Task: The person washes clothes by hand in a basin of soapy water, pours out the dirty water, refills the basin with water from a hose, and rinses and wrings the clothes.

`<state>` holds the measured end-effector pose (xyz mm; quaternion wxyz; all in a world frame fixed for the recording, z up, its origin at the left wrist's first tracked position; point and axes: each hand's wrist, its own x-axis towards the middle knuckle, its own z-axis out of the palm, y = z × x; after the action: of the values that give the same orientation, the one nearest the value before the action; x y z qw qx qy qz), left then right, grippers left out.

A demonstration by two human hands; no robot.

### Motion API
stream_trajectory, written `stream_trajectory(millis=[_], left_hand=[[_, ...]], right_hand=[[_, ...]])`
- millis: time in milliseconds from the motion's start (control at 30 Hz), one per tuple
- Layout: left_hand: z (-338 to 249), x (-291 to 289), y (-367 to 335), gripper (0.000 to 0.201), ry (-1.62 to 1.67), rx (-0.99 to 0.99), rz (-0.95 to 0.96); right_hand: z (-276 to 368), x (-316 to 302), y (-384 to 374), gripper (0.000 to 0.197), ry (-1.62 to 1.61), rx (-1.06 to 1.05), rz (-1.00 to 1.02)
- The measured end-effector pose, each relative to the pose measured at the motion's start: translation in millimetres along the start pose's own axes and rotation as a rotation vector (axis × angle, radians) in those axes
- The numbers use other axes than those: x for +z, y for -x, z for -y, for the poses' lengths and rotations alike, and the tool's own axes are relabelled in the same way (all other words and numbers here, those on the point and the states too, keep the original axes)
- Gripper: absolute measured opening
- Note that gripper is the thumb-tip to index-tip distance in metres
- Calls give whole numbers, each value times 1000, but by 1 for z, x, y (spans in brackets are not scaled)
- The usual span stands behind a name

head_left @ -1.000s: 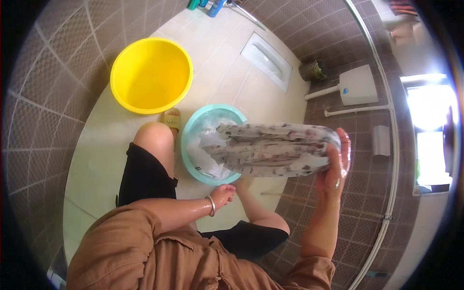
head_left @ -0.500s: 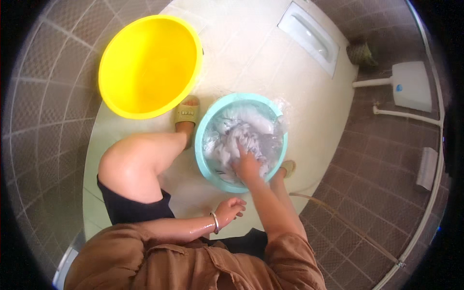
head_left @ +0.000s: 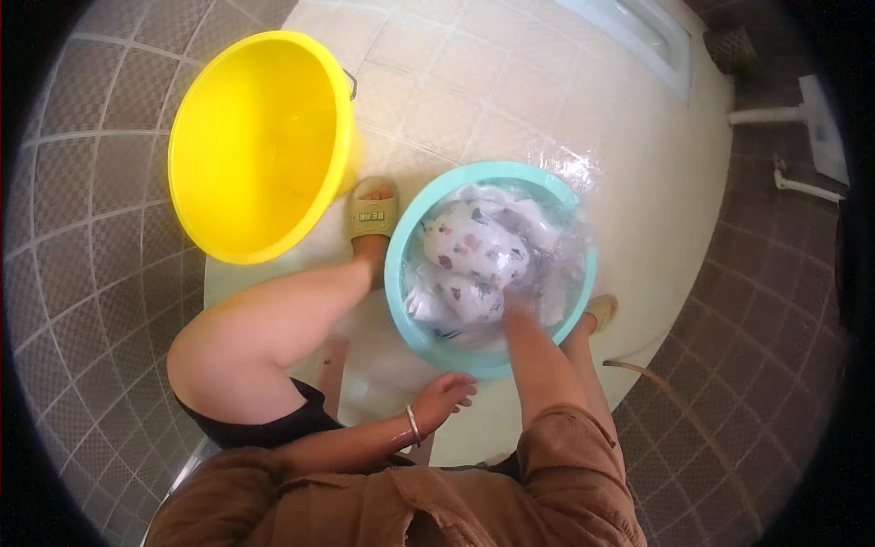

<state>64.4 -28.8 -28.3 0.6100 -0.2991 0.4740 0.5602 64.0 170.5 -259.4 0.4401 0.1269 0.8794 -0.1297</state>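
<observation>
A round light-blue basin [head_left: 403, 314] on the floor between my feet holds water and a bunched white cloth [head_left: 474, 242] with small dark and pink prints. The cloth bulges up out of the water on the left side of the basin. My right hand [head_left: 521, 305] is down in the basin at the cloth's near right edge; its fingers are hidden by water and blur. Just outside the basin's near rim, my left hand [head_left: 444, 398] hangs empty, its fingers loosely bent and apart. A silver bangle [head_left: 414, 425] circles that wrist.
A large yellow tub [head_left: 264, 146] with a dark handle stands tilted at the far left, near the tiled wall [head_left: 73, 182]. My sandals [head_left: 372, 210] flank the basin. A white squat toilet [head_left: 652, 41] lies at the far right. A thin hose [head_left: 656, 378] runs along the right.
My right hand has gone from on top of the cloth down into the water beside it. The cloth has puffed up and shows more print. The view has shifted.
</observation>
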Motion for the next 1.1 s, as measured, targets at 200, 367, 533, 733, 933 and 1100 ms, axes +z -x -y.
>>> stream_trajectory(millis=[200, 367, 533, 733, 933, 1100], left_hand=[[18, 6, -14, 27, -63, 131, 182], [18, 9, -16, 28, 15, 95, 320], [-1, 14, -16, 26, 292, -52, 801], [-5, 20, 30, 43, 532, -55, 1168], [19, 11, 33, 68, 649, -128, 901], [19, 3, 9, 91, 628, -65, 511]], right_hand=[[11, -78, 51, 56, -155, -104, 19], [41, -167, 198, 58, -618, -253, -408], [99, -258, 327, 54, -1100, -272, -596], [146, -290, 397, 52, -980, -461, -946], [129, -204, 272, 53, -464, -134, -899], [94, -146, 218, 53, -671, 79, -526]])
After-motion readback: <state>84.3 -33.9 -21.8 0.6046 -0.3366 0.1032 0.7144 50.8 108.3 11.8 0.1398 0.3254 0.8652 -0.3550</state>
